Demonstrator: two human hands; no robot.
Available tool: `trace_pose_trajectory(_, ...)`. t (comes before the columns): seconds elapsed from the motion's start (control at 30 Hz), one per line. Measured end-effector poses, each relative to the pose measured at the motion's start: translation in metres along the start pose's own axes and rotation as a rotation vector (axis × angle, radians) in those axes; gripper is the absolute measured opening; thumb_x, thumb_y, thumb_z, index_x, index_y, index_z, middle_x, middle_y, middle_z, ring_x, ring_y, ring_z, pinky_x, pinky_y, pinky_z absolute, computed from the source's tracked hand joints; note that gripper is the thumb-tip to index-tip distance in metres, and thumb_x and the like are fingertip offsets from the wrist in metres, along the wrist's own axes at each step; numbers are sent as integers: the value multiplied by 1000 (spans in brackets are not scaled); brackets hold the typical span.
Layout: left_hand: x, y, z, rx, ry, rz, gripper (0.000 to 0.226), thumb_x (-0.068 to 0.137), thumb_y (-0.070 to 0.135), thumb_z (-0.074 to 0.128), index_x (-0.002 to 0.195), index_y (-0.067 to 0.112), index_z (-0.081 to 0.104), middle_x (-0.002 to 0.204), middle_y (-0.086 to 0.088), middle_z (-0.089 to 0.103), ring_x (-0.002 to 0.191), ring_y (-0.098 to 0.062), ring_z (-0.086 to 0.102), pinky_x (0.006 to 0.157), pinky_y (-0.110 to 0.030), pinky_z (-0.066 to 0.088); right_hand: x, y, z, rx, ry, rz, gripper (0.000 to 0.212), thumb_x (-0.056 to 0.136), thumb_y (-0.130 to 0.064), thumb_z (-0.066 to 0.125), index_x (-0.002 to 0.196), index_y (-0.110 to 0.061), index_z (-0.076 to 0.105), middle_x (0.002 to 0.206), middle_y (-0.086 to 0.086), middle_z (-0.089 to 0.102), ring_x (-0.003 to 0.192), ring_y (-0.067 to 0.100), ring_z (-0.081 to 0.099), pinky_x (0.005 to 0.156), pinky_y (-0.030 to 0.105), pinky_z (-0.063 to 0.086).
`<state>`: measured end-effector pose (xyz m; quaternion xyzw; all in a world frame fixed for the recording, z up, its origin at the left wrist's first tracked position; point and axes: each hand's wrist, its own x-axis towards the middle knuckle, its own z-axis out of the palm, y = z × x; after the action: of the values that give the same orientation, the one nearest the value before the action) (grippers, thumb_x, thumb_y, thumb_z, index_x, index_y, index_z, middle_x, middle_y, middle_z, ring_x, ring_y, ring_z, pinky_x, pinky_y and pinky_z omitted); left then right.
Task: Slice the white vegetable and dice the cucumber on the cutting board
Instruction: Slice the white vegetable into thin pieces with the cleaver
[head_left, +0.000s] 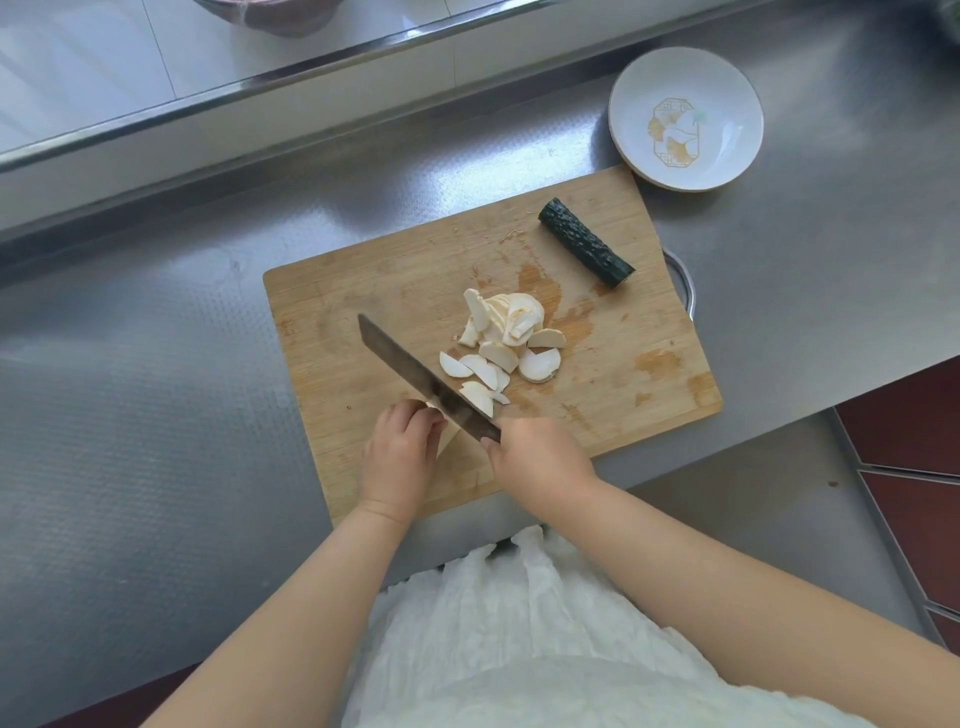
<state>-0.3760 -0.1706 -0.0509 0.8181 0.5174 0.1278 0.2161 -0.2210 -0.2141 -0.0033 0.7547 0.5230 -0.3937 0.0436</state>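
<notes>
A wooden cutting board (644, 364) lies on the steel counter. Several white vegetable slices (498, 353) are heaped near its middle. A dark green cucumber piece (584, 243) lies whole at the board's far right. My right hand (540, 457) grips the handle of a cleaver (421, 379), whose blade slants up-left across the board. My left hand (400, 452) sits just left of the blade with curled fingers on a pale piece of the white vegetable, mostly hidden under hand and blade.
A white bowl (685, 73) with a gold pattern stands beyond the board's far right corner. The steel counter (156, 415) stretches left of the board, with a raised ledge (260, 88) along the back. A metal handle (684, 283) protrudes at the board's right edge.
</notes>
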Motion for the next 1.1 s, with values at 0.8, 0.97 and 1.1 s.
trace_pose_trajectory(0.8,-7,-3,4,-24,63,18,10,72,-1,79,74,-1,68,77,-14,63,67,-33,58,46,-40,47,15,-10,2,78,-64,107,24,96,-34,46,94,-13,57,79,3,53,72,25,53,57,30,41)
trace_pose_trajectory(0.97,-8,-1,1,-39,52,-3,10,72,-3,78,75,-2,69,78,-15,64,68,-34,59,47,-40,48,8,-2,-2,48,-38,39,23,97,-33,45,91,-15,58,79,3,58,71,24,54,56,30,41)
trace_pose_trajectory(1.1,-6,-3,2,-41,16,-30,7,76,-1,76,78,-2,70,83,-17,65,74,-36,61,52,-44,50,-6,-2,1,-77,21,-48,22,98,-29,43,91,-16,60,74,3,58,66,25,54,49,28,35)
